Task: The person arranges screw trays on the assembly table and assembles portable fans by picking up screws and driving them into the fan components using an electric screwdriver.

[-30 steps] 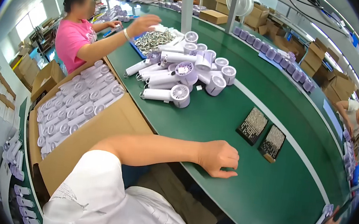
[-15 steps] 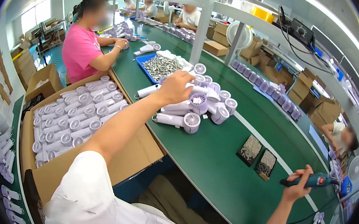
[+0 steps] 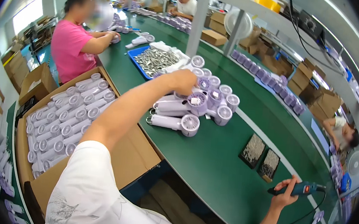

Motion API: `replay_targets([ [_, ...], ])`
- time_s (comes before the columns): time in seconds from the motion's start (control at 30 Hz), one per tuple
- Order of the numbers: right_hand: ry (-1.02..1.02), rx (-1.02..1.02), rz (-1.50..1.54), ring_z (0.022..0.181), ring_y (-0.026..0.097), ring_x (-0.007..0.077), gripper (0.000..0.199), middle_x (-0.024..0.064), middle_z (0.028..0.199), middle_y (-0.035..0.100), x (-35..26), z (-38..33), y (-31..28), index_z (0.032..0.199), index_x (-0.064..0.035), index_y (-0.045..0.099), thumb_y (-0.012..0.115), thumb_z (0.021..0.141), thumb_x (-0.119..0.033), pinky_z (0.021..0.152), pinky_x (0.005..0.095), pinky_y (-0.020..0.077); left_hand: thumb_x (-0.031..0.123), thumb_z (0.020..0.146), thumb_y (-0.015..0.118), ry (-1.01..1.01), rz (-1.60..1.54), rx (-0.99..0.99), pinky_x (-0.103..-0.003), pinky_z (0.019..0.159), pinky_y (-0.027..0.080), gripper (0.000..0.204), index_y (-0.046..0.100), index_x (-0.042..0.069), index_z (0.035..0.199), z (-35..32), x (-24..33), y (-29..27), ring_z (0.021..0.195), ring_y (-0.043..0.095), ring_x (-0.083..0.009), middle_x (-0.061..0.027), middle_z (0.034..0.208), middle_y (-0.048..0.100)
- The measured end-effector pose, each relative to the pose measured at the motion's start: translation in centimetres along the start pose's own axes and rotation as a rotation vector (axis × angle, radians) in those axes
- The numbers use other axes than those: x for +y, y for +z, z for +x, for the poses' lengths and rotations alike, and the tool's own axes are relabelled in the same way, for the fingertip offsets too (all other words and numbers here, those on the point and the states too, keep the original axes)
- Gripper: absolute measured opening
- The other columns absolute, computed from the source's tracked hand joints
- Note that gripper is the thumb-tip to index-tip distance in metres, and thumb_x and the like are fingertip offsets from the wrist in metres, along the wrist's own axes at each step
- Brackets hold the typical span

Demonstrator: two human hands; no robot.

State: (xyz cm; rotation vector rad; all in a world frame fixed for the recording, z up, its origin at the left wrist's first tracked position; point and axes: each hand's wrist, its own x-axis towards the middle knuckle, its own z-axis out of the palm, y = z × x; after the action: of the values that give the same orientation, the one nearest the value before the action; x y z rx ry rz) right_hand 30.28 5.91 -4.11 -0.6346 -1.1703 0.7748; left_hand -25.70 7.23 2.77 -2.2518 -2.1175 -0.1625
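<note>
My left hand (image 3: 185,81) reaches into a pile of pale purple handheld fans (image 3: 190,122) on the green bench. Its fingers are curled down on one fan among them; the fingertips are partly hidden. Some fans lie with their round grilles facing up. In my right hand (image 3: 283,196) is a teal electric screwdriver (image 3: 304,188), held level with its dark tip pointing left and its cord trailing down past my forearm. Left of it on the bench stand two small black boxes of screws, one (image 3: 252,151) beside the other (image 3: 269,164).
Behind my left hand sits a blue tray (image 3: 137,67) of small metal parts. A cardboard box (image 3: 134,157) full of fans stands at the left, near a person in pink (image 3: 71,47). A shelf post (image 3: 197,25) rises behind the pile. Other people work farther off.
My left hand has moved slightly right and down onto the fans, its fingers now curled. The right hand with the screwdriver has shifted a little left and down.
</note>
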Motion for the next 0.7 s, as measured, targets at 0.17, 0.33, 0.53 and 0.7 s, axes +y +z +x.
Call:
replay_targets([
  [0.17,0.007,-0.031,-0.029,0.047,0.053,0.0136,0.021,0.0074,0.073,0.062,0.6,0.0,0.9,0.114,0.0054,0.061,0.06,0.102,-0.011,0.044,0.0283,0.0427,0.014,0.072,0.076,0.029,0.047,-0.042,-0.045,0.09,0.053,0.042,0.077,0.013,0.114,-1.5,0.3,-1.3,0.103,0.065,-0.0378,-0.0193,0.105,0.07],
  [0.33,-0.001,-0.049,-0.049,0.047,0.053,0.0133,0.021,0.0077,0.072,0.062,0.0,0.0,0.3,0.115,0.0056,0.06,0.06,0.102,-0.011,0.043,0.0275,0.0429,0.021,0.076,0.077,0.179,0.028,0.068,-0.044,0.086,0.055,0.036,0.078,0.016,0.112,-0.9,-0.6,0.1,0.094,0.069,-0.0365,-0.0199,0.096,0.073],
  [0.53,-0.019,-0.066,-0.075,0.045,0.052,0.0132,0.021,0.0076,0.07,0.06,0.1,-0.1,-0.1,0.115,0.006,0.06,0.059,0.102,-0.01,0.042,0.027,0.0427,0.018,0.074,0.079,0.273,-0.147,0.229,-0.044,0.096,0.046,0.034,0.076,0.007,0.106,0.2,-2.7,1.4,0.106,0.058,-0.0369,-0.0176,0.103,0.065],
  [0.7,0.01,-0.092,-0.077,0.045,0.053,0.0133,0.017,0.0077,0.07,0.061,0.0,-0.6,0.5,0.113,0.0045,0.061,0.059,0.101,-0.008,0.044,0.0272,0.0441,0.026,0.072,0.088,0.226,-0.218,0.326,-0.043,0.095,0.045,0.044,0.071,0.004,0.106,0.6,-2.5,-0.4,0.105,0.056,-0.0354,-0.0156,0.107,0.062],
])
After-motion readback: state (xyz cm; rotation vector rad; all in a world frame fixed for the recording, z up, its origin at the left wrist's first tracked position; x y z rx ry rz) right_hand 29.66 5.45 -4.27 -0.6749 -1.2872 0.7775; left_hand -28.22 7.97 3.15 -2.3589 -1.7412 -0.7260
